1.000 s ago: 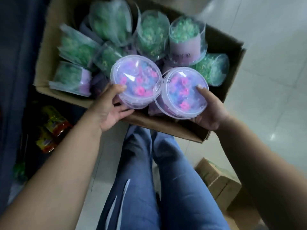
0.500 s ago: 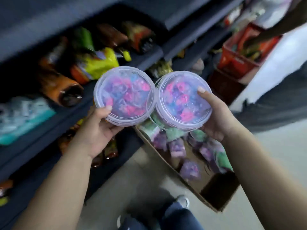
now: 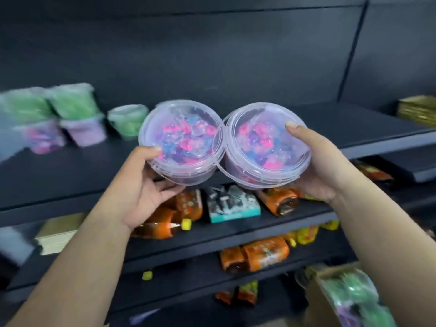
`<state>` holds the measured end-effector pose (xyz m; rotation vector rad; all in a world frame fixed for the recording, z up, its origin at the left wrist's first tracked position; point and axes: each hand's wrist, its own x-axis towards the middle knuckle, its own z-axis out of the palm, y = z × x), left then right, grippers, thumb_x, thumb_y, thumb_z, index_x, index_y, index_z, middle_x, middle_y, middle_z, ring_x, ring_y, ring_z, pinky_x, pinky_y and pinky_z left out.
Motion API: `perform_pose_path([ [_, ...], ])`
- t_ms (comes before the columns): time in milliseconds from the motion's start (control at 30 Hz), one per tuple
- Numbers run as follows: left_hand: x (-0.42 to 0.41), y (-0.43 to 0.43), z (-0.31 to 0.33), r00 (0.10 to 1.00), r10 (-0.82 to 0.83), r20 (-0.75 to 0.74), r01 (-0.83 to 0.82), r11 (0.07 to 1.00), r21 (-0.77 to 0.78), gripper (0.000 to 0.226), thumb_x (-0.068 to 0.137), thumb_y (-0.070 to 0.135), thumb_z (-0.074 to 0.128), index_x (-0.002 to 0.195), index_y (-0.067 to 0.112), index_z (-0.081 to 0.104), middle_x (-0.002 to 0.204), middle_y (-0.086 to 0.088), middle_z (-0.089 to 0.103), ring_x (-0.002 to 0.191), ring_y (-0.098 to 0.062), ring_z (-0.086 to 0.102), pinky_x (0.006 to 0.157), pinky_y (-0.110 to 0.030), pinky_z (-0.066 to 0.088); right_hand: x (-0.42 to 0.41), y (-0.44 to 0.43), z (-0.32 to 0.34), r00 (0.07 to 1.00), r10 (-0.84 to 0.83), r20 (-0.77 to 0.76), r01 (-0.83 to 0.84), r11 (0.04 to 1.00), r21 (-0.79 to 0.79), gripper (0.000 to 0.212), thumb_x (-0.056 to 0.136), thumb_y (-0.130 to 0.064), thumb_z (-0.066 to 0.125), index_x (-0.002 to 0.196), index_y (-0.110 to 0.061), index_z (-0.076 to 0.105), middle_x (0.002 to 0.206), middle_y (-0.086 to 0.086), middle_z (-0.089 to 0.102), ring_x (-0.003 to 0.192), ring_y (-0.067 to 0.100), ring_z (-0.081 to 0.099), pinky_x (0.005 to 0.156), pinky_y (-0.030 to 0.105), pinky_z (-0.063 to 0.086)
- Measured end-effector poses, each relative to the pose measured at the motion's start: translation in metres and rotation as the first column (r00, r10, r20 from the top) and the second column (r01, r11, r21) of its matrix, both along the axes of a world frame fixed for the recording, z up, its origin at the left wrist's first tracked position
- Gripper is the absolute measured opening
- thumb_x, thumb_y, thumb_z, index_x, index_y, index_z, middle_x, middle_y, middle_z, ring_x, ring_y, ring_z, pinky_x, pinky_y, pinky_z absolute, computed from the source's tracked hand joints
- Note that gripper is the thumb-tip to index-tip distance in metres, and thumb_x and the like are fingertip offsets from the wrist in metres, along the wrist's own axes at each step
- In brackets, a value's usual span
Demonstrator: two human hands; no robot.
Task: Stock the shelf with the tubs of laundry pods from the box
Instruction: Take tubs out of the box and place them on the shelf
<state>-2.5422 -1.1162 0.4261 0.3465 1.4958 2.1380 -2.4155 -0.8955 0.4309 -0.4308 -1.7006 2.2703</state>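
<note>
Both tubs had come up and away from the box since a second before, when they were held just over it. Now they hung in front of the dark shelf (image 3: 70, 171). The box (image 3: 315, 308) sat low and to the right of the right hand, well apart from it, with green tubs showing inside.

The left hand (image 3: 141, 194) gripped the left tub (image 3: 181, 140), thumb hooked over the near rim of the lid and fingers curled under the base. The right hand (image 3: 318, 166) gripped the right tub (image 3: 262, 147), thumb laid across the lid and palm wrapped round its right side. The two tubs were side by side with their rims touching and their lids tilted toward the camera. Pink, blue and purple pods showed through the clear plastic. Neither tub rested on the shelf board; both were held just above its front edge.

Left of the left hand, further back on the same board, stood the stocked tubs (image 3: 80, 114): green ones stacked on purple ones, and one green tub nearest the grip, all blurred. Below the hands, on the next board down, lay orange packets (image 3: 188, 204) and a teal pack (image 3: 233, 206). A gold carton (image 3: 59, 232) lay to the lower left of the left wrist.
</note>
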Motion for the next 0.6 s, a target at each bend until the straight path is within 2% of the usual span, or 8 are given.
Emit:
perform_pose_path([
  [67, -0.019, -0.022, 0.006, 0.999, 0.030, -0.012, -0.030, 0.999, -0.018, 0.047, 0.078, 0.031, 0.049, 0.123, 0.021, 0.050, 0.112, -0.007, 0.064, 0.096, -0.027, 0.062, 0.073, -0.037, 0.050, -0.029, -0.020, 0.006, 0.999, -0.007, 0.037, 0.007, 1.000, -0.002, 0.044, 0.087, -0.044, 0.048, 0.124, -0.020, 0.055, 0.115, 0.008, 0.067, 0.110, 0.030, 0.061, 0.097, 0.053, 0.044],
  [200, -0.053, -0.040, 0.005, 0.998, 0.068, 0.015, -0.067, 0.994, -0.089, 0.029, 0.082, 0.032, 0.049, 0.110, 0.025, 0.053, 0.113, -0.010, 0.061, 0.103, -0.031, 0.059, 0.075, -0.036, 0.050, -0.074, -0.037, 0.007, 0.995, 0.009, 0.095, -0.007, 1.000, -0.023, 0.034, 0.091, -0.042, 0.046, 0.113, -0.019, 0.057, 0.109, 0.009, 0.067, 0.096, 0.027, 0.063, 0.086, 0.047, 0.048],
  [333, -0.080, -0.026, 0.001, 0.994, 0.102, 0.047, -0.092, 0.980, -0.175, 0.038, 0.086, 0.034, 0.046, 0.122, 0.022, 0.047, 0.106, -0.015, 0.061, 0.089, -0.029, 0.061, 0.076, -0.036, 0.049, -0.109, -0.022, 0.004, 0.989, -0.022, 0.146, 0.020, 1.000, 0.019, 0.033, 0.091, -0.041, 0.047, 0.110, -0.018, 0.058, 0.103, 0.008, 0.068, 0.089, 0.025, 0.062, 0.076, 0.039, 0.051],
  [433, -0.103, 0.004, 0.002, 0.995, 0.096, 0.038, -0.084, 0.968, -0.237, 0.037, 0.085, 0.035, 0.047, 0.120, 0.022, 0.049, 0.096, -0.011, 0.062, 0.078, -0.023, 0.061, 0.083, -0.037, 0.048, -0.132, 0.010, 0.003, 0.986, -0.039, 0.160, 0.036, 0.999, 0.022, 0.039, 0.090, -0.039, 0.049, 0.118, -0.014, 0.058, 0.111, 0.010, 0.067, 0.097, 0.027, 0.062, 0.088, 0.041, 0.049],
  [467, -0.108, 0.015, 0.003, 0.995, 0.094, 0.032, -0.083, 0.962, -0.260, 0.033, 0.085, 0.034, 0.049, 0.115, 0.022, 0.051, 0.090, -0.008, 0.062, 0.074, -0.021, 0.059, 0.088, -0.038, 0.047, -0.138, 0.023, 0.003, 0.985, -0.045, 0.166, 0.039, 0.998, 0.040, 0.038, 0.091, -0.038, 0.049, 0.117, -0.013, 0.059, 0.110, 0.010, 0.068, 0.097, 0.026, 0.062, 0.087, 0.039, 0.048],
  [533, -0.122, 0.043, 0.004, 0.995, 0.093, 0.018, -0.083, 0.946, -0.315, 0.017, 0.085, 0.031, 0.051, 0.099, 0.023, 0.056, 0.080, -0.003, 0.060, 0.070, -0.016, 0.057, 0.096, -0.039, 0.043, -0.149, 0.052, 0.003, 0.984, -0.057, 0.171, 0.044, 0.996, 0.081, 0.030, 0.092, -0.035, 0.048, 0.108, -0.014, 0.062, 0.095, 0.005, 0.071, 0.085, 0.020, 0.065, 0.075, 0.031, 0.051],
  [600, -0.135, 0.074, 0.006, 0.997, 0.076, 0.002, -0.069, 0.926, -0.371, 0.008, 0.085, 0.029, 0.053, 0.090, 0.025, 0.056, 0.080, -0.002, 0.060, 0.073, -0.015, 0.056, 0.100, -0.039, 0.041, -0.160, 0.083, 0.003, 0.979, -0.067, 0.194, 0.045, 0.993, 0.113, 0.023, 0.093, -0.034, 0.048, 0.095, -0.017, 0.063, 0.075, -0.002, 0.072, 0.068, 0.013, 0.066, 0.059, 0.024, 0.052],
])
